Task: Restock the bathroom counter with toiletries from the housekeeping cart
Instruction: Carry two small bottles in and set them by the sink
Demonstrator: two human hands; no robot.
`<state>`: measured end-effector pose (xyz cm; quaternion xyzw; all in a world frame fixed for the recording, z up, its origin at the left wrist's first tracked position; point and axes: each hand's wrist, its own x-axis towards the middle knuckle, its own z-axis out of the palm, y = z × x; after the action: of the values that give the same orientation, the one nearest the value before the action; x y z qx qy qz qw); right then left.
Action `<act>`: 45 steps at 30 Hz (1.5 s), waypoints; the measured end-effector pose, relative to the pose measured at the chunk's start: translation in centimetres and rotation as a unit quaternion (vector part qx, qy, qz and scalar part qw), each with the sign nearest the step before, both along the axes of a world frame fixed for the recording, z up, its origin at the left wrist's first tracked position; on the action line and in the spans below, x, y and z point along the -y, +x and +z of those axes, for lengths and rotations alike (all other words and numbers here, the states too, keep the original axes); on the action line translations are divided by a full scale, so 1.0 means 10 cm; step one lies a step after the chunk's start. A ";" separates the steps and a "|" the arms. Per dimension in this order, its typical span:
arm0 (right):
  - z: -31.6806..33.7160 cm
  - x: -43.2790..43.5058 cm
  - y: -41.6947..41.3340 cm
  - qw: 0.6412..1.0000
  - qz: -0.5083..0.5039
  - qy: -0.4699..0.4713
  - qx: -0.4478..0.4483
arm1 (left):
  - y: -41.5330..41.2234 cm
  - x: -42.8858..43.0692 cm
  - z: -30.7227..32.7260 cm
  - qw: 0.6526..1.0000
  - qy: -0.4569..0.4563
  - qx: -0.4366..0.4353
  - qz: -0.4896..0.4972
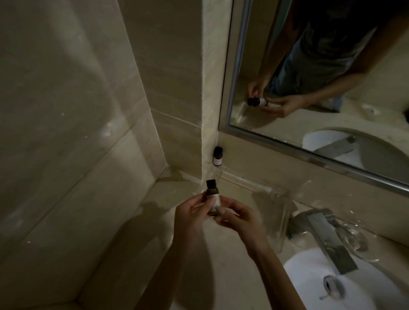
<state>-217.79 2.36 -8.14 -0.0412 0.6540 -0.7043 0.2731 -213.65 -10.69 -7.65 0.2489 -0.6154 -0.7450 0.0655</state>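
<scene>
Left hand + right hand | small bottle pinched between both hands

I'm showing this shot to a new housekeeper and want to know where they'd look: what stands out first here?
First, the small dark-capped bottle, held by both the left hand and right hand over the counter near its left corner. Next, a matching bottle standing upright in the corner below the mirror, which reflects the hands. At lower right are the white sink and metal faucet.
</scene>
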 end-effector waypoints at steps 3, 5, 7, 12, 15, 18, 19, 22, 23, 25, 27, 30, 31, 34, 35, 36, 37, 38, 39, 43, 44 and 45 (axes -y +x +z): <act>0.01 -0.02 0.00 1.000 -0.009 0.017 -0.013 | 0.00 0.01 0.01 1.000 0.015 0.005 -0.003; 0.02 -0.05 0.00 0.999 -0.009 0.035 -0.023 | 0.00 0.03 0.03 1.000 0.018 -0.002 -0.024; 0.02 -0.09 -0.01 0.999 -0.010 0.043 -0.020 | 0.02 0.04 0.04 0.998 0.009 -0.016 -0.056; 0.04 -0.14 -0.06 1.000 -0.001 0.020 -0.008 | -0.01 0.05 0.03 0.996 0.002 -0.021 -0.083; 0.04 -0.13 -0.14 0.999 0.023 0.033 -0.023 | -0.04 0.07 -0.01 0.996 -0.032 -0.015 -0.082; 0.03 -0.06 -0.25 0.997 0.045 0.053 -0.046 | -0.08 0.09 -0.05 0.995 -0.071 -0.023 -0.065; 0.02 -0.02 -0.30 0.995 0.056 0.060 -0.052 | -0.10 0.10 -0.05 0.996 -0.074 -0.022 -0.047; -0.08 0.11 -0.45 0.995 0.075 0.059 -0.036 | -0.19 0.17 -0.10 0.997 -0.078 -0.004 -0.001; -0.13 0.15 -0.51 0.995 0.077 0.057 -0.031 | -0.22 0.21 -0.13 0.997 -0.077 -0.002 0.007; -0.25 0.24 -0.65 0.995 0.056 0.072 -0.037 | -0.24 0.29 -0.21 0.997 -0.077 0.003 0.020; -0.37 0.34 -0.80 0.992 0.007 0.112 -0.059 | -0.23 0.33 -0.28 0.994 -0.108 0.019 0.030; -0.60 0.51 -1.01 0.975 -0.076 0.183 -0.098 | -0.18 0.36 -0.39 0.986 -0.153 0.050 0.045; -0.68 0.56 -1.07 0.970 -0.100 0.194 -0.105 | -0.15 0.36 -0.44 0.983 -0.166 0.058 0.048; -0.86 0.71 -1.19 0.963 -0.149 0.190 -0.116 | -0.08 0.38 -0.58 0.976 -0.202 0.061 0.056; -0.90 0.75 -1.21 0.962 -0.162 0.184 -0.117 | -0.07 0.38 -0.62 0.975 -0.204 0.060 0.063; -0.93 0.78 -1.21 0.959 -0.175 0.184 -0.123 | -0.06 0.38 -0.63 0.975 -0.205 0.063 0.067; -0.96 0.80 -1.21 0.955 -0.186 0.188 -0.132 | -0.05 0.38 -0.65 0.975 -0.204 0.063 0.068; -0.98 0.82 -1.21 0.952 -0.196 0.189 -0.140 | -0.05 0.38 -0.65 0.975 -0.205 0.063 0.065; -1.00 0.82 -1.20 0.949 -0.206 0.188 -0.144 | -0.05 0.37 -0.66 0.974 -0.208 0.060 0.063; -1.03 0.83 -1.20 0.938 -0.237 0.187 -0.171 | -0.04 0.35 -0.67 0.975 -0.211 0.056 0.049; -1.03 0.83 -1.20 0.934 -0.240 0.192 -0.183 | -0.04 0.34 -0.66 0.975 -0.207 0.059 0.047; -1.04 0.83 -1.21 0.931 -0.242 0.197 -0.190 | -0.03 0.33 -0.65 0.976 -0.203 0.059 0.047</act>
<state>-229.84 -5.93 -18.51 0.0401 0.8092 -0.5852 -0.0319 -213.98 -14.00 -14.17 0.3029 -0.7444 -0.5843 0.1132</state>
